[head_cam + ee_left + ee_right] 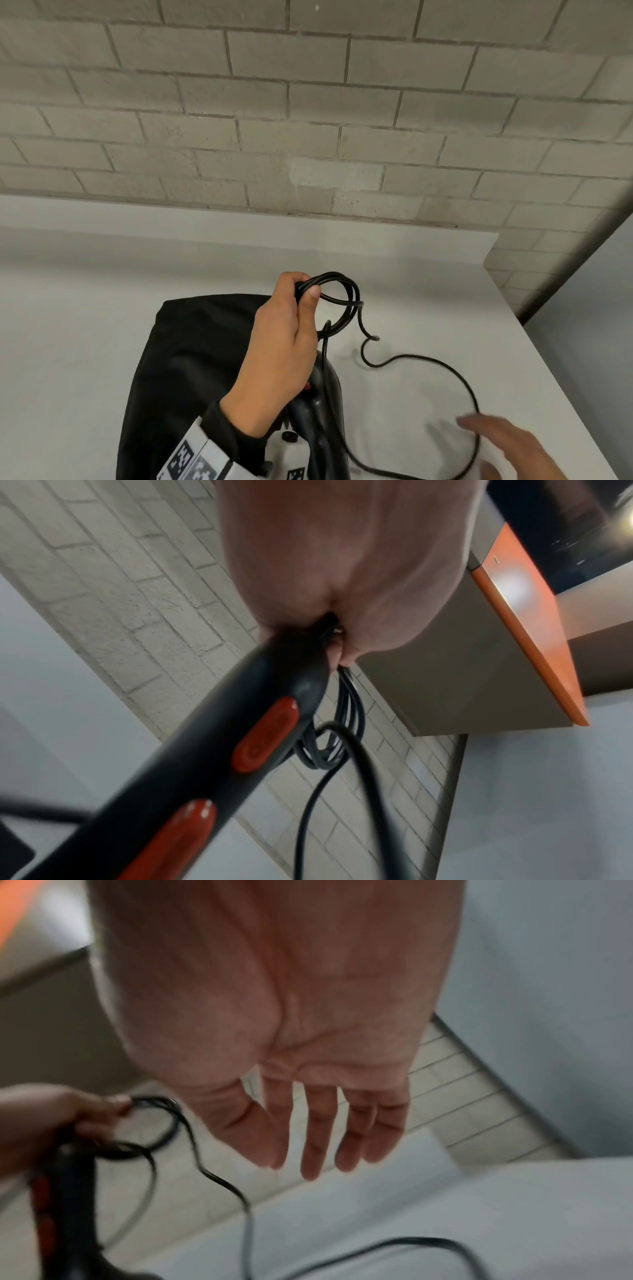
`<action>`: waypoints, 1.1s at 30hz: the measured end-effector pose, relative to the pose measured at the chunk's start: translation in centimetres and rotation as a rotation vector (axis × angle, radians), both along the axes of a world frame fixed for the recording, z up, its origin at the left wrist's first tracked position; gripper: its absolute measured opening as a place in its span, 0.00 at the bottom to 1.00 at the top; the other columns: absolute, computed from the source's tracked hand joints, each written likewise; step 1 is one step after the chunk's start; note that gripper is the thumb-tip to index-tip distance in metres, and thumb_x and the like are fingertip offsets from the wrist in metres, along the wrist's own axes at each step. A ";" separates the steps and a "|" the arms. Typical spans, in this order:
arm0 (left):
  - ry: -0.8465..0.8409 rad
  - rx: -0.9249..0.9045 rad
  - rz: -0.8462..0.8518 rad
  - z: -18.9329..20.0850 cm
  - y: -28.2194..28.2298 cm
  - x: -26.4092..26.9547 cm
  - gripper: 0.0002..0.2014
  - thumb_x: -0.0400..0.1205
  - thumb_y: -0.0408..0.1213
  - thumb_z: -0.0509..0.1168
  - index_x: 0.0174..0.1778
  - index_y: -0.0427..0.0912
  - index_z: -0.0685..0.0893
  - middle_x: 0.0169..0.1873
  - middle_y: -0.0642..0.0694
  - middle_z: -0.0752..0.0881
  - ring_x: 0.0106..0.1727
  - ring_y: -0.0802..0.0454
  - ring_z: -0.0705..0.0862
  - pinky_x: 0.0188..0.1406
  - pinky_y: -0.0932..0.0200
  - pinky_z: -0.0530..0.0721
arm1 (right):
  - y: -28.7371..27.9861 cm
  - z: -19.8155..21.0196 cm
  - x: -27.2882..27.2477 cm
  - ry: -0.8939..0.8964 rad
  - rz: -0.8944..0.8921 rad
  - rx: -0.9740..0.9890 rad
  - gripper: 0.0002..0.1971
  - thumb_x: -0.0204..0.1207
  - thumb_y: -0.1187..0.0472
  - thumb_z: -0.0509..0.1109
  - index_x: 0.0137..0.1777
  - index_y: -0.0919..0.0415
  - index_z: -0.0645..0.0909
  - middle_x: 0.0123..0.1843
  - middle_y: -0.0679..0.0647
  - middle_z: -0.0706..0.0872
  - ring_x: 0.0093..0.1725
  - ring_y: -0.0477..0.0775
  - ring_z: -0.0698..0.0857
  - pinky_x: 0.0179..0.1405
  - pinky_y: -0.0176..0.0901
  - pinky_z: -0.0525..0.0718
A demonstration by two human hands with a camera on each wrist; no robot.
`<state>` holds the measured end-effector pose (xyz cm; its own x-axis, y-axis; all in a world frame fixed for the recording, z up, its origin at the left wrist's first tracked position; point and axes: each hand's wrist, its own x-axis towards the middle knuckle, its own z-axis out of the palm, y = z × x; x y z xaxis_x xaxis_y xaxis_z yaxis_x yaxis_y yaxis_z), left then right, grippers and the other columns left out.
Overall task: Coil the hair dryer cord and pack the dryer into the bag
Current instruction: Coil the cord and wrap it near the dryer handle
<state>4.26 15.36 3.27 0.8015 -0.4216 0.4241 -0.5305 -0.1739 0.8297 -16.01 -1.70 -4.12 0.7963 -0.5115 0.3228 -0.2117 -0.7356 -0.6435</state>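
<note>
My left hand [294, 329] is raised over the table and grips the end of the black hair dryer's handle [219, 739] together with a few small loops of its black cord [342, 298]. The handle carries red switches [265, 737] and the dryer [322, 411] hangs down below the fist. The loose cord [445, 370] runs in a wide curve over the white table [102, 325] toward my right hand [496, 442], which hovers open and blurred at the lower right with straight fingers [318, 1134]. The black bag [191, 370] lies flat on the table under my left arm.
A grey brick wall [308, 102] stands right behind the table. The table's right edge [561, 377] slants down toward the floor. An orange-edged cabinet [534, 631] shows in the left wrist view.
</note>
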 end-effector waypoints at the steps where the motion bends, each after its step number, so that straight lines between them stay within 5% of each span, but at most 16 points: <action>1: -0.001 0.004 -0.003 0.0 -0.1 -0.2 0.12 0.85 0.51 0.53 0.56 0.50 0.76 0.20 0.52 0.74 0.20 0.59 0.71 0.22 0.69 0.69 | 0.5 1.3 0.1 -0.025 0.012 0.022 0.25 0.70 0.62 0.75 0.58 0.29 0.79 0.57 0.29 0.83 0.55 0.27 0.80 0.42 0.19 0.77; 3: -0.006 0.013 -0.008 0.1 -0.2 -0.5 0.12 0.85 0.51 0.53 0.55 0.49 0.76 0.20 0.53 0.72 0.20 0.60 0.70 0.22 0.69 0.69 | 1.4 2.9 2.0 -0.007 0.073 0.146 0.17 0.72 0.62 0.77 0.51 0.36 0.85 0.50 0.33 0.89 0.51 0.36 0.85 0.47 0.23 0.79; 5: -0.013 0.020 -0.008 0.1 -0.3 -0.5 0.13 0.86 0.50 0.53 0.55 0.48 0.76 0.20 0.54 0.72 0.20 0.60 0.70 0.23 0.70 0.68 | 3.8 3.9 4.9 -0.026 0.134 0.392 0.07 0.72 0.49 0.72 0.50 0.42 0.86 0.49 0.37 0.91 0.52 0.38 0.87 0.52 0.29 0.81; 7: -0.018 0.021 -0.011 0.0 -0.4 -0.4 0.13 0.86 0.50 0.54 0.55 0.47 0.77 0.20 0.54 0.72 0.20 0.60 0.70 0.23 0.70 0.67 | 5.5 5.2 7.4 0.000 0.201 0.520 0.15 0.71 0.40 0.66 0.53 0.44 0.83 0.49 0.40 0.91 0.53 0.37 0.87 0.55 0.31 0.82; 10: -0.010 0.027 -0.030 0.1 -0.2 -0.6 0.13 0.85 0.51 0.54 0.56 0.48 0.77 0.21 0.52 0.75 0.21 0.60 0.72 0.24 0.69 0.69 | 7.9 5.9 9.5 -0.025 0.310 0.557 0.07 0.79 0.49 0.67 0.53 0.47 0.81 0.39 0.46 0.90 0.40 0.40 0.88 0.46 0.36 0.85; 13: -0.008 0.014 -0.021 0.0 0.1 -0.4 0.12 0.86 0.50 0.54 0.56 0.48 0.77 0.21 0.52 0.74 0.21 0.59 0.71 0.24 0.69 0.68 | 8.2 5.5 9.0 -0.004 0.398 0.594 0.04 0.82 0.57 0.66 0.49 0.49 0.82 0.29 0.46 0.83 0.29 0.45 0.78 0.33 0.39 0.78; 18: 0.018 -0.016 -0.031 -0.2 0.2 0.0 0.13 0.86 0.51 0.54 0.55 0.47 0.77 0.21 0.52 0.73 0.22 0.59 0.70 0.23 0.65 0.70 | 5.4 3.2 5.0 0.213 0.484 0.353 0.05 0.72 0.41 0.64 0.47 0.35 0.76 0.35 0.39 0.81 0.37 0.38 0.79 0.47 0.30 0.78; 20: 0.028 -0.018 -0.038 -0.2 0.2 0.1 0.14 0.85 0.51 0.54 0.56 0.47 0.77 0.21 0.51 0.74 0.22 0.59 0.70 0.23 0.64 0.71 | 4.5 1.0 3.3 0.418 0.391 0.175 0.04 0.70 0.38 0.60 0.44 0.25 0.69 0.40 0.39 0.78 0.42 0.36 0.79 0.50 0.22 0.74; 22: 0.029 -0.021 -0.034 -0.1 0.2 0.2 0.13 0.85 0.50 0.54 0.56 0.47 0.77 0.22 0.50 0.75 0.22 0.59 0.71 0.23 0.62 0.73 | 3.6 -1.3 1.8 0.501 0.259 -0.019 0.07 0.72 0.42 0.62 0.39 0.26 0.66 0.34 0.41 0.71 0.34 0.34 0.75 0.44 0.16 0.71; 24: 0.033 -0.030 -0.032 0.0 0.2 0.3 0.13 0.85 0.50 0.54 0.56 0.47 0.78 0.23 0.47 0.76 0.23 0.56 0.72 0.25 0.59 0.75 | 2.5 -4.2 0.9 0.582 0.110 0.051 0.04 0.65 0.38 0.54 0.34 0.20 0.66 0.27 0.42 0.68 0.29 0.32 0.69 0.37 0.16 0.69; 26: 0.033 -0.027 -0.031 0.0 0.2 0.2 0.12 0.86 0.49 0.55 0.56 0.47 0.78 0.23 0.45 0.77 0.24 0.49 0.73 0.26 0.56 0.76 | 1.4 -6.1 0.2 0.721 0.012 0.212 0.08 0.56 0.31 0.42 0.30 0.08 0.58 0.28 0.44 0.68 0.35 0.33 0.75 0.38 0.19 0.70; 27: 0.033 -0.025 -0.031 0.0 0.2 0.2 0.12 0.86 0.49 0.55 0.56 0.47 0.78 0.23 0.45 0.77 0.24 0.49 0.74 0.25 0.57 0.76 | 1.0 -6.5 -0.5 0.707 -0.041 0.281 0.09 0.64 0.30 0.44 0.28 0.07 0.58 0.30 0.42 0.68 0.41 0.35 0.78 0.39 0.20 0.69; 29: 0.032 -0.023 -0.036 0.0 0.2 0.2 0.12 0.86 0.50 0.54 0.56 0.47 0.78 0.23 0.50 0.77 0.22 0.55 0.73 0.24 0.63 0.74 | 0.3 -6.6 -1.8 0.627 -0.081 0.430 0.25 0.83 0.45 0.58 0.23 0.20 0.74 0.38 0.37 0.71 0.52 0.42 0.79 0.41 0.21 0.65; 30: 0.030 -0.021 -0.035 -0.1 0.1 0.2 0.13 0.85 0.50 0.54 0.55 0.47 0.78 0.22 0.55 0.77 0.22 0.58 0.73 0.24 0.66 0.73 | -0.3 -5.5 -1.8 0.596 -0.015 0.482 0.27 0.84 0.52 0.62 0.24 0.25 0.78 0.42 0.37 0.74 0.56 0.44 0.76 0.44 0.22 0.62; 32: 0.018 -0.015 -0.032 -0.2 0.0 0.2 0.14 0.85 0.51 0.54 0.55 0.47 0.78 0.22 0.59 0.77 0.23 0.59 0.74 0.25 0.70 0.71 | -0.9 -2.8 -1.8 0.592 0.156 0.423 0.15 0.80 0.52 0.66 0.35 0.32 0.85 0.53 0.43 0.82 0.62 0.45 0.75 0.58 0.28 0.63; 33: 0.011 -0.010 -0.035 -0.2 -0.1 0.1 0.14 0.85 0.51 0.54 0.55 0.47 0.78 0.22 0.60 0.77 0.23 0.59 0.74 0.25 0.71 0.70 | -0.7 -1.9 -1.1 0.548 0.099 0.437 0.06 0.76 0.46 0.68 0.48 0.37 0.86 0.59 0.46 0.83 0.66 0.46 0.76 0.63 0.33 0.65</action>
<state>4.38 15.23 3.08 0.7906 -0.4456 0.4200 -0.5274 -0.1469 0.8369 -17.11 -2.45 -5.99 0.8348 -0.4193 -0.3567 -0.5352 -0.4666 -0.7042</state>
